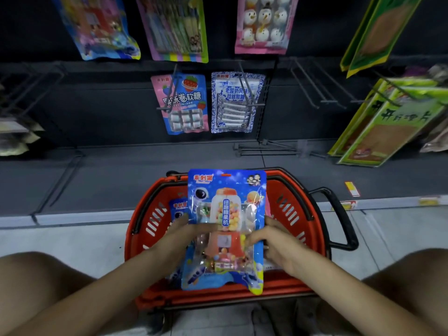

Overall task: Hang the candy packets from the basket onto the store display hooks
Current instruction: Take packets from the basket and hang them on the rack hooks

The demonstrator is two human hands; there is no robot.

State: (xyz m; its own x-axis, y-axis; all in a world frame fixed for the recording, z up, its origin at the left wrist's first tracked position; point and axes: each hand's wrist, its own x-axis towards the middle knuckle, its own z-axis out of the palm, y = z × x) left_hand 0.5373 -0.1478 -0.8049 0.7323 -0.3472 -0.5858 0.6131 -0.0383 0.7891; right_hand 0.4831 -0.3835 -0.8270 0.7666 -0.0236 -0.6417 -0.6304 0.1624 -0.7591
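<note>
Crouching before the display, a person is holding a blue candy packet (226, 214) upright with both hands, directly above a red basket (287, 209). The left hand (180, 235) is gripping the packet's left edge at about mid-height, with the thumb lying across the front. The right hand (274, 243) is gripping the right edge at roughly the same height, its fingers curled round the side. The packet is facing the person, printed side up, with its hanging slot at the top edge, away from the body.

The basket is sitting on the floor (72, 241) between the person's knees, its black handle (339, 214) folded out to the right. A second blue packet (178, 207) is lying inside it, partly hidden behind the held one and the left hand.

On the dark display wall beyond, a pink and blue packet (186, 103) and a white packet with blue patterning (235, 103) are hanging side by side, each on its own hook. Bare hooks (315, 90) are projecting just to the right of them, and more bare hooks (264, 149) are sticking out on the row below. Three further packets (174, 27) are hanging on the row above. Green packets (388, 127) are hanging at the far right.
</note>
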